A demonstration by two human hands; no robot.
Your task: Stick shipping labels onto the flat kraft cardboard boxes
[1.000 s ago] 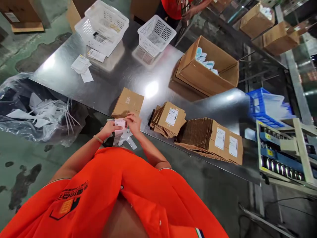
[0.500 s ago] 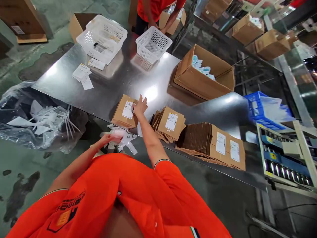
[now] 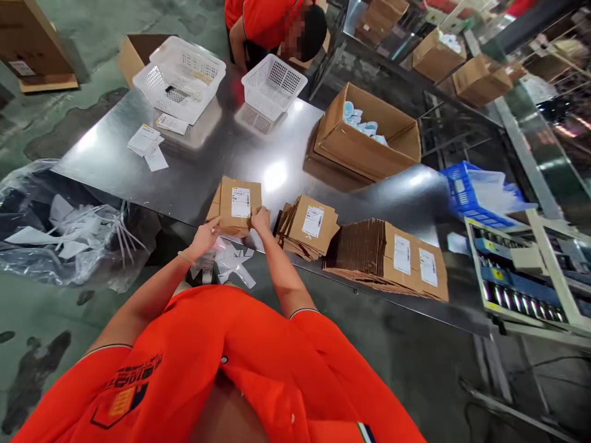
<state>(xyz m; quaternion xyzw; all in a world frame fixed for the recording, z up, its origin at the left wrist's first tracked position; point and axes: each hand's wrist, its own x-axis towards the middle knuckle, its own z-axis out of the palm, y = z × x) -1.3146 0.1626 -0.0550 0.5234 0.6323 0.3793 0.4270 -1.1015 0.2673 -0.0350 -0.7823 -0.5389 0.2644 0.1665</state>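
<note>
A flat folded cardboard box (image 3: 227,203) with a white label (image 3: 241,202) lies askew on top of a small stack at the table's near edge. My right hand (image 3: 261,219) is closed on its lower right edge. At the lower left corner my left hand (image 3: 206,239) pinches the same box, with the fingertips partly hidden. Just right of my right hand sits a second, fanned stack of labelled flat boxes (image 3: 308,227). Below the table edge, crumpled white label scraps (image 3: 232,263) hang near my left hand.
A long row of flat boxes (image 3: 369,249) stands farther right on the metal table (image 3: 194,175). Behind are white baskets (image 3: 272,89), loose slips (image 3: 156,159) and an open carton (image 3: 364,144). A plastic waste bag (image 3: 78,234) is at left. A co-worker (image 3: 272,27) bends across the table.
My left hand has risen from the scraps to the box's left corner. My right hand has moved down to its right edge. The top box has turned upright. The co-worker has leaned in.
</note>
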